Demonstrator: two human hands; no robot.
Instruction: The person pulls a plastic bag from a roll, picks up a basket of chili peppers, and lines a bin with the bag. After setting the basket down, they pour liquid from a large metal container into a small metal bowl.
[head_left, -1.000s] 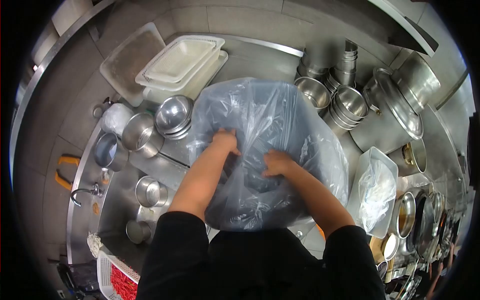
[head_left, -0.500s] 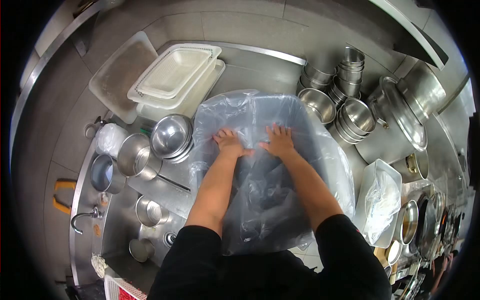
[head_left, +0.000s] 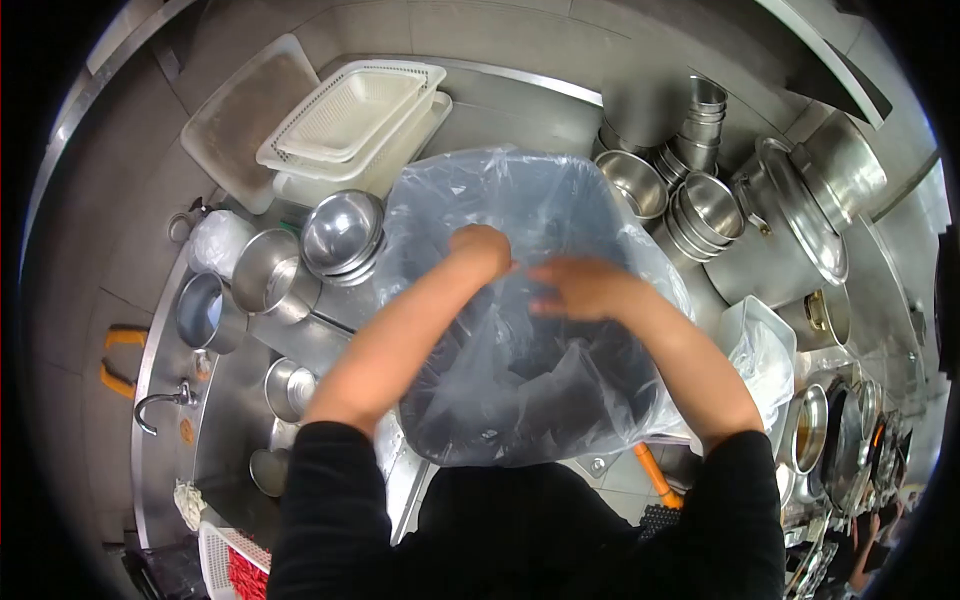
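Stainless tabletop (head_left: 520,110) fills the view, crowded with kitchen metalware. At its centre stands a large clear plastic bag (head_left: 520,370), lining what appears to be a dark bin.

Left hand (head_left: 482,250) is closed in a fist, gripping film at the bag's upper part. Right hand (head_left: 580,288) is partly open and blurred; whether it grips the film cannot be told.

Risks, as judged:
- Thin film may tear under a hard pull.
- Bag may slip and collapse inward.

Obstructions around the bag:
- Left of the bag: upturned steel bowls (head_left: 343,235), touching its edge.
- Beyond the bag, to the left: white baskets (head_left: 350,115).
- Right of the bag: nested steel bowls (head_left: 705,205) and a white tray (head_left: 760,325).
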